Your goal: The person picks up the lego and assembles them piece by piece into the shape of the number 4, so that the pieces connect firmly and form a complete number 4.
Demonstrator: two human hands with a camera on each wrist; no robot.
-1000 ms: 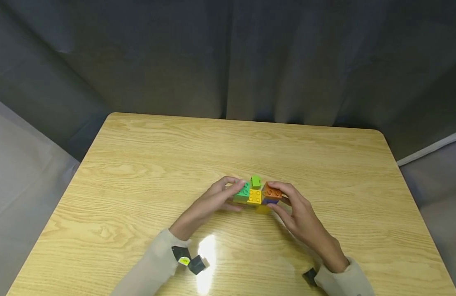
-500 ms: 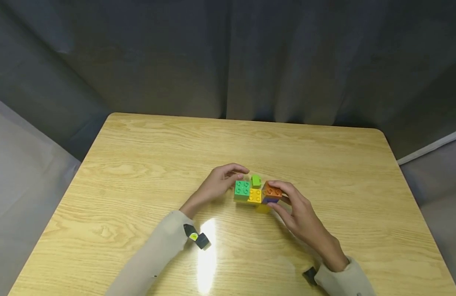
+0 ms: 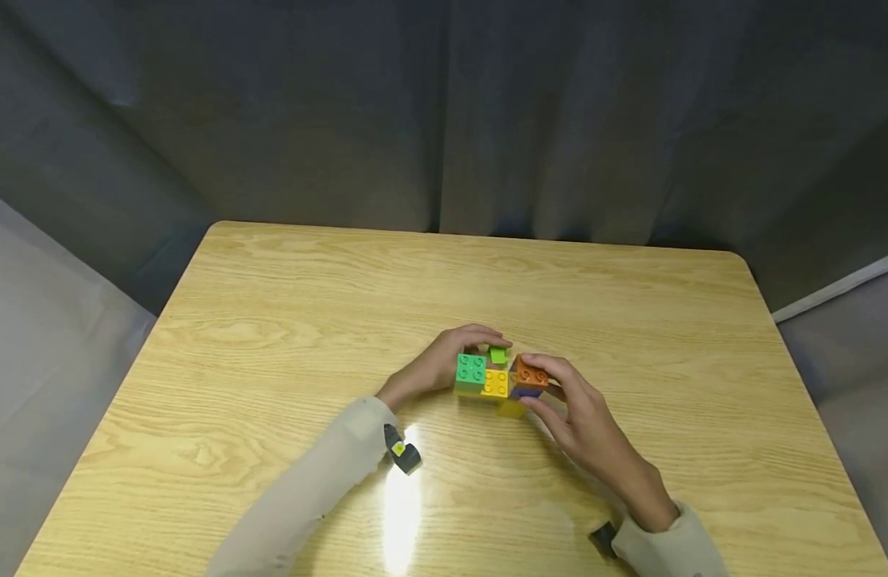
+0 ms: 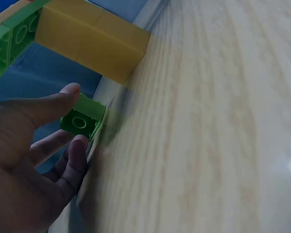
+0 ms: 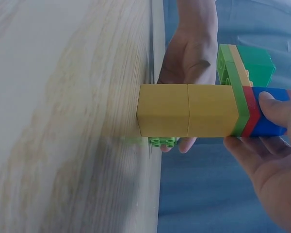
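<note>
A toy brick build stands on the table, its yellow column (image 5: 184, 111) reaching down to the wood. Above the column come a light green plate (image 5: 238, 114), a red layer and a blue brick (image 5: 264, 121), with an orange brick (image 3: 534, 374) on top. A green brick (image 3: 471, 370) sits on the build's left arm. My right hand (image 3: 591, 429) grips the build at the blue and orange bricks. Behind it, my left hand (image 3: 438, 362) curls thumb and fingers round a small light green brick (image 4: 89, 110) low at the tabletop; its far side is partly hidden.
The wooden table (image 3: 307, 280) has a bright reflection near its front. A dark curtain (image 3: 328, 120) hangs behind it. Black wrist devices (image 3: 402, 453) are strapped on both light sleeves (image 3: 314, 481).
My left hand has let go of the green brick side of the build and moved behind it to the small light green brick. My right hand keeps its grip on the build.
</note>
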